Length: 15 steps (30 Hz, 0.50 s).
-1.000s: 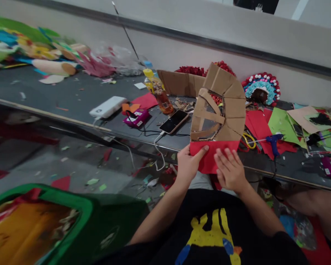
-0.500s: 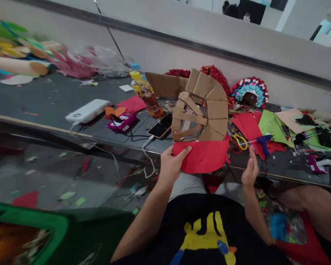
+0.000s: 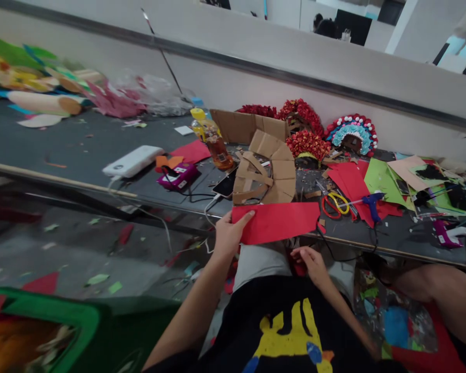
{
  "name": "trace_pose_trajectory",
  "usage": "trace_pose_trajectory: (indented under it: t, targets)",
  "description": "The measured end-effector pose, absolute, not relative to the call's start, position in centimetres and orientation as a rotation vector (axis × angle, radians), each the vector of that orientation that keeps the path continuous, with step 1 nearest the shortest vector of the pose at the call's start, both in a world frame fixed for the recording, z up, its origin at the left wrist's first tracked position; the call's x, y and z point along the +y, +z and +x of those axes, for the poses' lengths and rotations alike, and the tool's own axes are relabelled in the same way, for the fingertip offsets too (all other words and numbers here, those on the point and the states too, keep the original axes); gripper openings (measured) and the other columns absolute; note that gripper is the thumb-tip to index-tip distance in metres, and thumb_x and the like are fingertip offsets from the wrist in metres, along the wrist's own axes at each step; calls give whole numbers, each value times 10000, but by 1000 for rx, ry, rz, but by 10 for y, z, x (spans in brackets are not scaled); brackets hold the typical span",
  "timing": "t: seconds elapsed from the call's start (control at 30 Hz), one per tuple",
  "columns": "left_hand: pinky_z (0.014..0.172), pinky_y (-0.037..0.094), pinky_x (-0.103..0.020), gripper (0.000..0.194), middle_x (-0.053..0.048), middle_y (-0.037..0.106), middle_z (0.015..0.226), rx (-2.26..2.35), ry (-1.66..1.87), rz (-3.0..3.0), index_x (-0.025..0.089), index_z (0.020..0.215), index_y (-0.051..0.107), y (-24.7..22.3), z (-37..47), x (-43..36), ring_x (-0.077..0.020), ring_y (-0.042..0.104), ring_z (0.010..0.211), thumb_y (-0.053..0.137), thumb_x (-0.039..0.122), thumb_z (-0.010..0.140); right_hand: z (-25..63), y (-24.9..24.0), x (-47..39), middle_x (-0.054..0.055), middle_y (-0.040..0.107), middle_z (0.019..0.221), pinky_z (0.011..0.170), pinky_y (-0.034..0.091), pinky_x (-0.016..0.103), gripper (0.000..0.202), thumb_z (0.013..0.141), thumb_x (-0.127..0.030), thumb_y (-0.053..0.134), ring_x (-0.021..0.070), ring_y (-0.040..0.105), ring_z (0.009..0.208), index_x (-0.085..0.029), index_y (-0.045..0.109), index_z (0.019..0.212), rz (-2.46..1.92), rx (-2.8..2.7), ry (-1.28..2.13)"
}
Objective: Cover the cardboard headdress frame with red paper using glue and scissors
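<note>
My left hand grips the left end of a red paper piece, thumb on top, at the table's front edge. Right behind the red paper is a cardboard frame, a curved folded band with crossing strips, tilted back toward the table; whether the hand also holds it is hidden. My right hand hovers below the paper over the lap, fingers loosely curled and apart, with nothing seen in it. Scissors with red and yellow handles and a blue glue gun lie right of the paper.
On the table are a white power bank, a phone, a purple pack, a bottle and coloured paper. Red and blue decorated arches stand by the wall. A green bin is lower left; another person's leg is at right.
The red paper and cardboard frame have tilted back and shifted slightly left with my left hand. My right hand has moved left and down, from beside the glue gun to below the paper.
</note>
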<state>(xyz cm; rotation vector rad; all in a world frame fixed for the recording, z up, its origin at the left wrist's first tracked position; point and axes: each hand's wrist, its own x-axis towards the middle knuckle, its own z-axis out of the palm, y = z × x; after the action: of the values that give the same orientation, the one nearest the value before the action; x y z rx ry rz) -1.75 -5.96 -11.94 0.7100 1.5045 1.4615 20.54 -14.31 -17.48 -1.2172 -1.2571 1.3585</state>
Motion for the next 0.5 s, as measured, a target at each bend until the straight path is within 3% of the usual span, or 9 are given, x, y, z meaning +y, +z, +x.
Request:
trace_pose_trajectory:
  t: [0.2,0.3,0.4,0.5]
  targets:
    - [688,483,-278,202,-21,674,680,1929,1779,1316,164,743,685,-84,-23,-76,-178,614,664,684,347,658,184,-153,-133,57,721,842,710,521,289,431,807,-577,521,171,664,786,-183,684,867,-1084,-1143,1528]
    - [784,484,-308,161,-55,708,799,1900,1784,1585,184,795,691,-79,-31,-77,-220,647,796,633,291,690,187,-152,-127,40,720,788,687,512,268,387,795,-546,564,151,657,736,-183,690,844,-1035,-1071,1519]
    - [940,441,-367,278,-88,703,1018,1721,1471,1977,193,949,677,-101,-31,-78,-267,605,1052,576,227,692,194,-162,-127,27,723,794,634,504,239,326,762,-495,629,139,659,721,-189,691,853,-933,-847,1592]
    - [1000,413,-416,473,-131,616,1223,1613,959,2323,147,1158,581,-138,-26,-82,-270,548,1164,487,122,695,202,-174,-133,9,729,826,632,517,252,293,721,-472,662,153,672,767,-209,680,850,-801,-454,1728]
